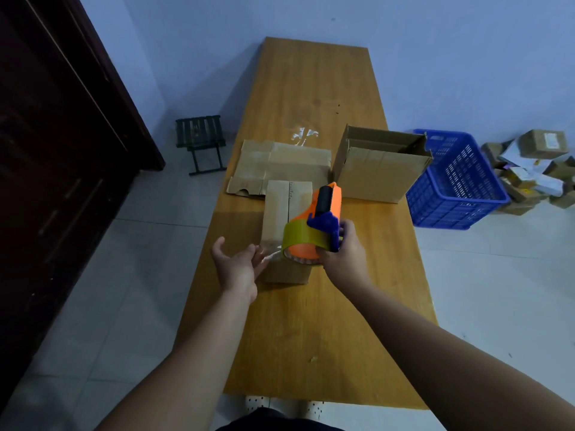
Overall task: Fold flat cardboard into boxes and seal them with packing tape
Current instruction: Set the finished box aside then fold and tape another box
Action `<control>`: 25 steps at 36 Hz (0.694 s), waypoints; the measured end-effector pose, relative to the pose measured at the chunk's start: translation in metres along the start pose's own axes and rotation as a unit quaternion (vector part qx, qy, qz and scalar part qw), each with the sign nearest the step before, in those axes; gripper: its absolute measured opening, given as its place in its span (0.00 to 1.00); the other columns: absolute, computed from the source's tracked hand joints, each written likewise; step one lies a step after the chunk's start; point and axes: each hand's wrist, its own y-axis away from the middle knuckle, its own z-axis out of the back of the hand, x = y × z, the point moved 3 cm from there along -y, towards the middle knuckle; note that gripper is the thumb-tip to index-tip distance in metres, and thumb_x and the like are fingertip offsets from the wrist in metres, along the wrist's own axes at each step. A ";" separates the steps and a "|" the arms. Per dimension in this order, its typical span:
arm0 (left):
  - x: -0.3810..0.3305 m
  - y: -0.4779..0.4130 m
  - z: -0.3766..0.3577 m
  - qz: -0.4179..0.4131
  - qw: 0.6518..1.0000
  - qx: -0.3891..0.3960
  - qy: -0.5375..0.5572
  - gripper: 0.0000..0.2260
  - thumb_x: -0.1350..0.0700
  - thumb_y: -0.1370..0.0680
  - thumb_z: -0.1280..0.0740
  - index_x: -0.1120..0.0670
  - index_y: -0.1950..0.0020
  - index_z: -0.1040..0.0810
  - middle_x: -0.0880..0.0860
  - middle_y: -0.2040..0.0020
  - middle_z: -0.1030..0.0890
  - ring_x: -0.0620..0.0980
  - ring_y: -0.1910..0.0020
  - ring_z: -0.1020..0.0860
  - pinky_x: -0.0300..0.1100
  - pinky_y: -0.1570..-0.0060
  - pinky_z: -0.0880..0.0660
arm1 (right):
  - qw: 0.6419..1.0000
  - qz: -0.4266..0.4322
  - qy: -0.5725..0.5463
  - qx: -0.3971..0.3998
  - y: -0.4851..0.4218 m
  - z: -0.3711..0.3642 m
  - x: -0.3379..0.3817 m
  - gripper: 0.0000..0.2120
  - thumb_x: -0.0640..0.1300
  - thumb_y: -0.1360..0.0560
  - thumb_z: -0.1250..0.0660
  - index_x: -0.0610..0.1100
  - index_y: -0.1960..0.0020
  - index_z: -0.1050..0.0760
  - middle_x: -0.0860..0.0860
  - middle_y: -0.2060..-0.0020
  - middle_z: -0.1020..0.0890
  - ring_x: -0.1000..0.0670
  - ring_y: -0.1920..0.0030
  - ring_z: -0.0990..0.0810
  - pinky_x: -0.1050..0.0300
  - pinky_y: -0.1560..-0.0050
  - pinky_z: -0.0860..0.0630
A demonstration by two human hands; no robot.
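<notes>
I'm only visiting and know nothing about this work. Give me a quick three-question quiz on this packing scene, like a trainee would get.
1. True or false: the right hand grips the tape dispenser.
2. The basket on the floor beside the table is: A red, B blue, C green.
3. What lies on the table just behind the small box?

Key: 1 true; 2 B; 3 flat cardboard, not yet folded.
</notes>
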 end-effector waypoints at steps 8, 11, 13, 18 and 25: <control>-0.007 0.001 0.006 -0.072 0.990 0.061 -0.102 0.31 0.66 0.25 0.33 0.40 0.30 0.39 0.58 0.50 0.20 0.51 0.59 0.16 0.40 0.66 0.21 | 0.986 0.085 0.139 0.030 0.014 0.003 0.006 0.21 0.44 0.28 0.27 0.53 0.43 0.36 0.57 0.51 0.25 0.59 0.52 0.25 0.64 0.56 0.27; -0.008 0.002 0.004 -0.094 0.985 0.064 -0.130 0.32 0.65 0.24 0.33 0.41 0.28 0.41 0.56 0.53 0.18 0.49 0.62 0.16 0.39 0.67 0.21 | 0.983 0.096 0.155 0.022 0.013 0.005 0.009 0.20 0.44 0.27 0.28 0.49 0.41 0.34 0.55 0.51 0.25 0.60 0.53 0.26 0.67 0.59 0.30; -0.009 0.003 0.003 -0.112 0.982 0.057 -0.140 0.31 0.65 0.24 0.33 0.43 0.28 0.41 0.55 0.54 0.18 0.49 0.62 0.16 0.38 0.66 0.21 | 0.982 0.100 0.159 0.016 0.012 0.007 0.010 0.20 0.45 0.28 0.27 0.47 0.40 0.33 0.55 0.51 0.25 0.59 0.53 0.26 0.66 0.59 0.30; -0.007 0.011 0.003 -0.175 0.970 0.007 -0.169 0.29 0.63 0.23 0.33 0.45 0.28 0.41 0.51 0.56 0.19 0.43 0.65 0.17 0.35 0.68 0.22 | 0.982 0.084 0.169 0.019 0.010 0.006 0.007 0.20 0.44 0.28 0.27 0.48 0.41 0.32 0.55 0.51 0.24 0.57 0.53 0.25 0.64 0.57 0.26; -0.005 0.011 0.003 -0.211 0.945 -0.056 -0.244 0.33 0.59 0.24 0.31 0.48 0.24 0.45 0.43 0.58 0.22 0.41 0.61 0.22 0.41 0.57 0.26 | 0.967 0.086 0.241 0.013 0.011 -0.002 0.007 0.20 0.45 0.27 0.29 0.50 0.42 0.36 0.56 0.54 0.27 0.56 0.56 0.25 0.60 0.63 0.23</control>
